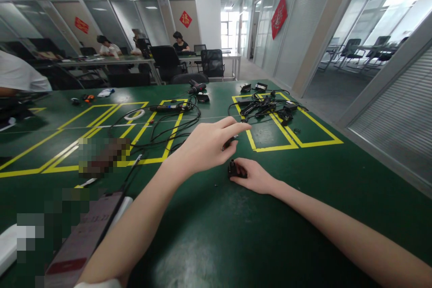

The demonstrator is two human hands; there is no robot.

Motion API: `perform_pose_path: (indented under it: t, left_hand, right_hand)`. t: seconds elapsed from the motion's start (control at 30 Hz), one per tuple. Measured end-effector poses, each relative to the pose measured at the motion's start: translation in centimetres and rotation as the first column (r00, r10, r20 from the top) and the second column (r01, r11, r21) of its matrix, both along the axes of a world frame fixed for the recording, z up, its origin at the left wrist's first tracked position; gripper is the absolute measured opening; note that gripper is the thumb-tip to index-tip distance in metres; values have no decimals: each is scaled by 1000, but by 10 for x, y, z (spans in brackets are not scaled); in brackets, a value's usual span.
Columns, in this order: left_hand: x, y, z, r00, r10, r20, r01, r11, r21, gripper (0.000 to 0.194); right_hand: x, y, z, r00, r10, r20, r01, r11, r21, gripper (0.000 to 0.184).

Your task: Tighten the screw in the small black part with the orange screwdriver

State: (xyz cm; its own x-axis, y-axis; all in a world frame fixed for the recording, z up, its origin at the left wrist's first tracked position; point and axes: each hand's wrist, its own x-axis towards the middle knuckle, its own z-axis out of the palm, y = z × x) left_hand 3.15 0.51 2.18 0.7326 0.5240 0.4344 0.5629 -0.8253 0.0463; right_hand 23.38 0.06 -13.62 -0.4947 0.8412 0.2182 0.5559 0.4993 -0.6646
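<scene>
My right hand (255,176) rests low over the green table, its thumb and fingers closed around a small black part (232,170) with a short upright stub. Just above and to the left, my left hand (211,144) hovers with the index finger stretched out to the right. Between its thumb and curled fingers shows a small dark piece with a shiny edge (230,142), too covered to name. The two hands are close together but apart. Beyond my left fingertips lies a heap of black cables and small black parts (261,105).
Yellow tape (276,149) marks boxes on the table (303,216). A power drill (196,87) stands at the far edge. A corded screwdriver (168,108) and a white tape ring (134,114) lie left of centre. A phone (86,229) lies near my left forearm. Several people sit beyond.
</scene>
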Motion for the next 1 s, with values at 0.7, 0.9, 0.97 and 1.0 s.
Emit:
perform_pose_path:
  t: [0.7,0.9,0.97,1.0]
  left_hand:
    - [-1,1,-1,1000,-25,2,25,999,-28,42]
    - [-1,0,0,999,-40,-3,40,999,-24,45]
    - [-1,0,0,1000,-31,4,31,999,-24,42]
    - [-1,0,0,999,-35,5,35,999,-26,42]
  right_hand:
    - [0,1,0,1000,6,-3,-6,1000,17,21]
    - [0,1,1,1000,1,1,-1,1000,19,21]
    - [0,0,1,1000,3,0,-3,1000,20,21]
    - [0,0,1,1000,6,-2,-6,1000,19,20]
